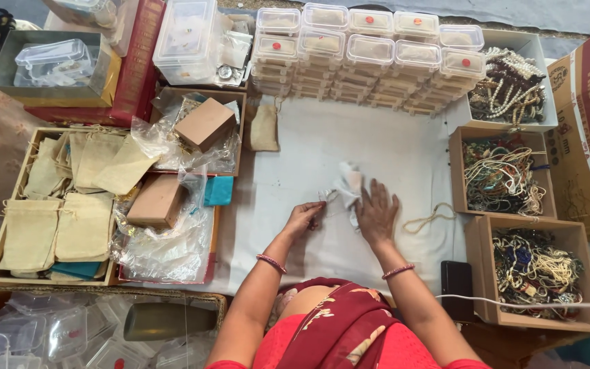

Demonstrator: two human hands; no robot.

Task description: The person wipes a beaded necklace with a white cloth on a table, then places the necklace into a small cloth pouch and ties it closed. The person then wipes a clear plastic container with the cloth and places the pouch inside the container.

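- Nearest to me, at the bottom edge, I see the red garment with its dark red drape, and both forearms reaching up from it, each with a bangle at the wrist.
- At lower right a dark phone-like block lies beside a white cable.
- My left hand rests on the white cloth sheet; its fingers are drawn together in a narrow pinch on the near corner of a small clear plastic pouch.
- My right hand lies palm down, fingers spread flat, pressing on the pouch; the pouch pokes out beyond those fingertips and stretches left to the pinching fingers, so it sits between and under both hands.
- Just right of the right hand a loop of pale cord lies on the sheet, apart from the fingers.
- On the right stand two cardboard boxes of tangled bead strings, and beyond them a white tray of pearl-like beads.
- On the left I see a tray of beige drawstring bags and small brown boxes amid crumpled plastic.
- Farthest away, rows of stacked clear lidded boxes line the far edge of the sheet.
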